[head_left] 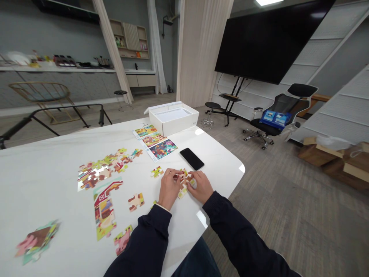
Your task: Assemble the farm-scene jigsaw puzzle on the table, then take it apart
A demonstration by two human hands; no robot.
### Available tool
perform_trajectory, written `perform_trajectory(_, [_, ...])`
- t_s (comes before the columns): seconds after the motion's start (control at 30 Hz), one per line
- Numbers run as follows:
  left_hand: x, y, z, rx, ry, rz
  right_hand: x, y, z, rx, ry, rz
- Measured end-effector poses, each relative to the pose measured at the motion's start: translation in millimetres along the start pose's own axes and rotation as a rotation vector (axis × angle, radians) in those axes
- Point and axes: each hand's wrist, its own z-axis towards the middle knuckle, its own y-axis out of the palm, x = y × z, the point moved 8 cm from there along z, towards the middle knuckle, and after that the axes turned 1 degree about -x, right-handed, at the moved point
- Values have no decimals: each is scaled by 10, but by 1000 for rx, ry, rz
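My left hand (170,186) and my right hand (201,186) meet over a small group of jigsaw puzzle pieces (182,191) near the table's right edge. The fingers of both are pinched on pieces there, partly hiding them. Just left of my hands lies a loose yellow-green puzzle piece (157,172). Further left are a brown-and-cream piece (136,201), a pink-and-green piece (123,239) partly behind my left sleeve, and a joined section with a red barn (104,209). Beyond that section spreads a larger cluster of pieces (100,171).
A black phone (191,159) lies just beyond my hands. Behind it are a picture sheet (155,142) and an open white box (175,125). A blurred stack of pieces (37,242) sits at the near left of the white table (72,227). An office chair (288,105) stands beyond.
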Motion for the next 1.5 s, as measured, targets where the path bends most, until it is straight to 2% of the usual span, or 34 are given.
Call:
perform_trajectory(0.1, [-28,-61,58,20,-8,53,-12,2,6,-3,-23,-26])
perform_trajectory(0.27, [-126,-59,165,-21,-41,167,-17,-2,10,-8,-33,-38])
perform_trajectory(0.53, [-53,4,114,-84,75,428,15,39,0,-12,-32,-24])
perform_trajectory(0.93, [-85,42,208,-33,62,413,-6,-22,-5,26,-37,29])
perform_trajectory(1.03, [11,-73,154,-29,78,388,-15,-31,-5,22,-47,37])
perform_trajectory(1.13, [182,-456,-9,7,104,349,-18,-39,-5,21,-56,36])
perform_trajectory(1.2, [272,-858,-186,45,108,340,-15,-39,-4,21,-64,29])
perform_trajectory(1.27, [276,-1341,-402,108,83,392,-9,-34,-5,23,-72,23])
perform_trajectory(1.33, [191,-1893,-646,246,50,463,4,-27,-9,29,-77,18])
perform_trajectory(1.4, [8,-2443,-917,423,-14,545,18,-21,-14,35,-83,9])
perform_trajectory(1.43, [-111,-2685,-1054,497,-55,596,23,-17,-16,35,-92,0])
perform_trajectory(1.5, [-377,-3052,-1288,550,-126,652,27,-10,-17,36,-129,-8])
